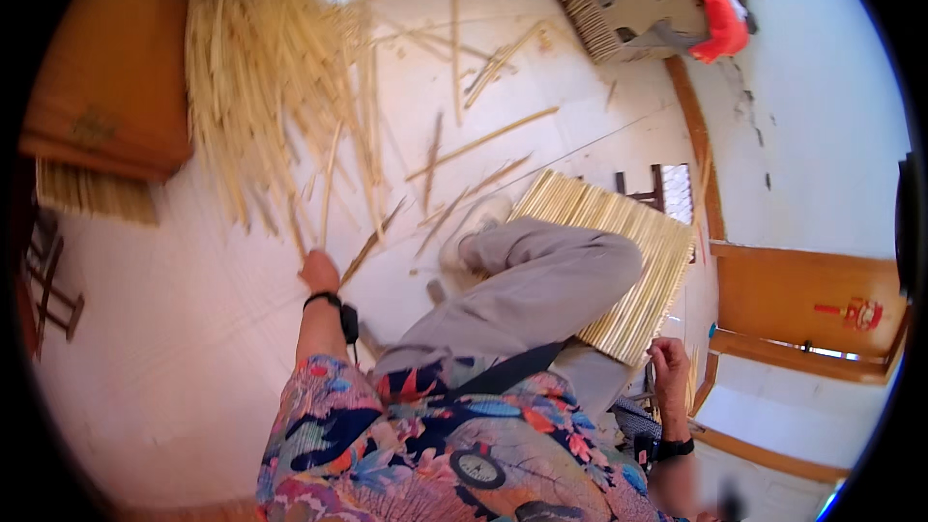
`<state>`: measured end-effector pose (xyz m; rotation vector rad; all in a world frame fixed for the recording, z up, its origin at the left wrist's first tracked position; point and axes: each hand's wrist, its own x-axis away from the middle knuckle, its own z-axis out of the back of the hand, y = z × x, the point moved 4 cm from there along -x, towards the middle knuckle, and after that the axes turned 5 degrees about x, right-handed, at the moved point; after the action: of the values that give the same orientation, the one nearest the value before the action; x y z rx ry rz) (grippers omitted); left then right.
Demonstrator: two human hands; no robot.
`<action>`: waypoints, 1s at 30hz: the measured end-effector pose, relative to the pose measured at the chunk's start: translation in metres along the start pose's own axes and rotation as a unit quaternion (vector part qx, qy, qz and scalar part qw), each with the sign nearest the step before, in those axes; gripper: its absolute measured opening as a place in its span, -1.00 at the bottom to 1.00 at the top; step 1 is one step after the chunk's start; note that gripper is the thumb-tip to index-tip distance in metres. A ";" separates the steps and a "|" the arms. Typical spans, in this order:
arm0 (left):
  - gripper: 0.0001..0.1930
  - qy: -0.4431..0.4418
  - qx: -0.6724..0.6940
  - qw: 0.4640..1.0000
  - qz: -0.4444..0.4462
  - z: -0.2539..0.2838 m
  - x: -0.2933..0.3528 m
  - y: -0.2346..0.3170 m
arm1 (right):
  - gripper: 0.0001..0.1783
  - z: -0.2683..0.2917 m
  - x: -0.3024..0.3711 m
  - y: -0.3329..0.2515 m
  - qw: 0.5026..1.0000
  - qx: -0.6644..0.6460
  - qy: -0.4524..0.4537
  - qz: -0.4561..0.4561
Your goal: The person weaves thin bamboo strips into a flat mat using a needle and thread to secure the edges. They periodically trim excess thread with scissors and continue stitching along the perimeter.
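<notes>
My left hand point(319, 273) reaches down to the left, its fingers closed around the near end of a pale, dry stalk point(297, 230). That stalk lies at the tip of a large spread of similar stalks point(261, 68) on the floor. A mat of stalks laid side by side point(619, 246) rests under and beside my bent leg point(541, 271). At the mat's near right corner, my right hand point(669, 367) has its fingers pinched together on the edge. Exactly how the fingertips meet the edge is too small to make out.
Loose stalks point(483, 143) lie scattered across the pale tiled floor point(174, 329). A wooden cabinet point(116, 58) stands at left, with another stalk mat point(97, 195) beneath it. A patterned seat with red cloth point(710, 10) is at the far right, near the wall and a wooden door point(802, 295).
</notes>
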<state>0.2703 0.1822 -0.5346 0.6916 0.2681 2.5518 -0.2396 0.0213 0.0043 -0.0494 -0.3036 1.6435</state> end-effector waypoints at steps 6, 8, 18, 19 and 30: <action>-0.89 -0.073 -0.093 0.993 0.026 0.018 0.008 0.036 | -0.90 -0.001 0.019 -0.006 0.998 -0.042 -0.001 -0.051; -0.89 -0.092 -0.116 0.989 0.015 0.014 0.008 0.047 | -0.89 0.000 0.024 0.002 0.997 -0.041 -0.004 -0.068; -0.84 -0.034 0.201 0.968 -0.143 0.043 0.023 0.048 | -0.95 0.000 0.006 -0.004 0.997 -0.063 -0.036 0.005; -0.86 -0.019 0.258 0.960 -0.103 0.054 0.021 0.040 | -0.94 -0.001 -0.002 -0.007 0.995 -0.088 -0.044 0.003; -0.80 0.128 0.228 0.964 0.037 0.234 0.126 -0.153 | -0.89 -0.018 -0.055 -0.046 0.975 -0.198 -0.084 0.060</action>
<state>0.3570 0.3911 -0.3281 0.5304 0.9557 2.6733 -0.1854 -0.0268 -0.0106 -0.2352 -0.7676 1.6880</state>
